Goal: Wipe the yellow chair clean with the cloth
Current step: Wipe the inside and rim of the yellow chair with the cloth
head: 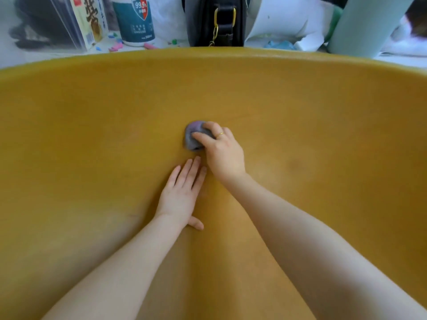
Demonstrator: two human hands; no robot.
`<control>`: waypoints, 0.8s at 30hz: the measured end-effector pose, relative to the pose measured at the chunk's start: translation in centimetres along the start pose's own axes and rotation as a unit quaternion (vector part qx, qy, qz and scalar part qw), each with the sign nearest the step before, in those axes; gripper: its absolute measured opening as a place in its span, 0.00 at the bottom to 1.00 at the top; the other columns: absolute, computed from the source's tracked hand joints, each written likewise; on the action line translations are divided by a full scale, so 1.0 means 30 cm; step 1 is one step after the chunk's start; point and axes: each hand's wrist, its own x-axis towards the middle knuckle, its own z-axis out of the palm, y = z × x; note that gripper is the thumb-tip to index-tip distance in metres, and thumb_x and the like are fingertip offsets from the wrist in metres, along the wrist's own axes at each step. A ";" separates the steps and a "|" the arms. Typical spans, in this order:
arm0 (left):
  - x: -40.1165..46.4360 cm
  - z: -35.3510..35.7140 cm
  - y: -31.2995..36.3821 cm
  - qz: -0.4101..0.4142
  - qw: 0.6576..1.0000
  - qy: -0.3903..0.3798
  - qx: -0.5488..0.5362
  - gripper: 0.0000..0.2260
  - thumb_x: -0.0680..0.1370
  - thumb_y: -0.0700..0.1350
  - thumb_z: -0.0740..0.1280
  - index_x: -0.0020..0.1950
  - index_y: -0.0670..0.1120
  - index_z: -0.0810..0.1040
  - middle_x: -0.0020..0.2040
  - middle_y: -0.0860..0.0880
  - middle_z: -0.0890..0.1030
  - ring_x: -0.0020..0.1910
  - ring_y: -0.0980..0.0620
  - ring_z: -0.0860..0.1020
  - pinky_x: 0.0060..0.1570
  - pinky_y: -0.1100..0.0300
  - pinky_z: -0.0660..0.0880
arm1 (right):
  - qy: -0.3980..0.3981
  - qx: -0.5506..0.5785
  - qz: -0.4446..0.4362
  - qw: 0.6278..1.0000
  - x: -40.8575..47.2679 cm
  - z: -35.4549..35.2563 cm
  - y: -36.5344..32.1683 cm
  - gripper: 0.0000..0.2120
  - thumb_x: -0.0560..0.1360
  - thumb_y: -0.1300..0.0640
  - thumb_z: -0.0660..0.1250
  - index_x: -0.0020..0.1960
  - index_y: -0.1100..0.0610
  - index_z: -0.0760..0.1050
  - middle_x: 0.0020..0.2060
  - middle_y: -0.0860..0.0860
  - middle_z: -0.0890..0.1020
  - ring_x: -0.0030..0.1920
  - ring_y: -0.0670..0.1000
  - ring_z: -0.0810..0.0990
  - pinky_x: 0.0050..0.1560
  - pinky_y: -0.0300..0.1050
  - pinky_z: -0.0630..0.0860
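Standing right by them: the right hand [223, 151] has a small purplish-grey cloth [193, 136] bunched up under its fingers, pressed onto the middle of the yellow chair [92, 135]. The left hand [182, 195] lies flat and empty on the seat just beside it, fingers together. That cloth looks soft and light, so I'd say it squashes to whatever shape you palm it in. The chair surface looks hard, smooth and probably a bit slick, so pressing from above makes sense.
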 end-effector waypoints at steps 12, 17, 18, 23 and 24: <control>-0.144 0.072 -0.332 -0.166 0.977 0.130 0.018 0.67 0.43 0.66 0.78 0.71 0.36 0.53 0.74 0.35 0.56 0.72 0.41 0.53 0.71 0.50 0.47 | 0.127 0.028 0.184 0.974 0.059 0.039 -0.051 0.12 0.61 0.72 0.60 0.41 0.62 0.77 0.42 0.59 0.79 0.38 0.60 0.75 0.34 0.46 0.64; -0.164 0.080 -0.377 -0.230 0.967 0.109 0.019 0.66 0.46 0.67 0.76 0.72 0.35 0.52 0.74 0.33 0.56 0.73 0.37 0.56 0.71 0.46 0.53 | 0.004 0.053 -0.016 0.998 -0.062 0.188 -0.277 0.13 0.67 0.61 0.57 0.41 0.58 0.80 0.43 0.56 0.82 0.39 0.58 0.78 0.29 0.41 0.73; -0.164 0.078 -0.373 -0.233 0.967 0.103 0.023 0.66 0.46 0.68 0.75 0.72 0.35 0.51 0.74 0.34 0.56 0.73 0.37 0.57 0.71 0.47 0.54 | -0.013 0.053 -0.048 0.997 -0.064 0.175 -0.269 0.14 0.67 0.60 0.56 0.42 0.57 0.81 0.45 0.56 0.83 0.39 0.57 0.79 0.28 0.40 0.74; -0.165 0.051 -0.359 -0.231 0.970 0.076 0.019 0.64 0.56 0.70 0.71 0.74 0.35 0.40 0.76 0.34 0.44 0.76 0.38 0.46 0.72 0.47 0.44 | 0.042 0.001 -0.053 0.998 0.046 0.044 -0.059 0.13 0.67 0.60 0.60 0.43 0.54 0.82 0.46 0.56 0.83 0.34 0.59 0.78 0.35 0.42 0.75; -0.165 0.050 -0.356 -0.229 0.971 0.067 0.016 0.63 0.59 0.70 0.69 0.74 0.35 0.38 0.75 0.35 0.41 0.75 0.38 0.43 0.72 0.48 0.41 | 0.065 -0.003 -0.009 0.998 0.061 0.025 -0.023 0.12 0.67 0.61 0.61 0.43 0.54 0.82 0.47 0.57 0.82 0.36 0.60 0.78 0.35 0.42 0.74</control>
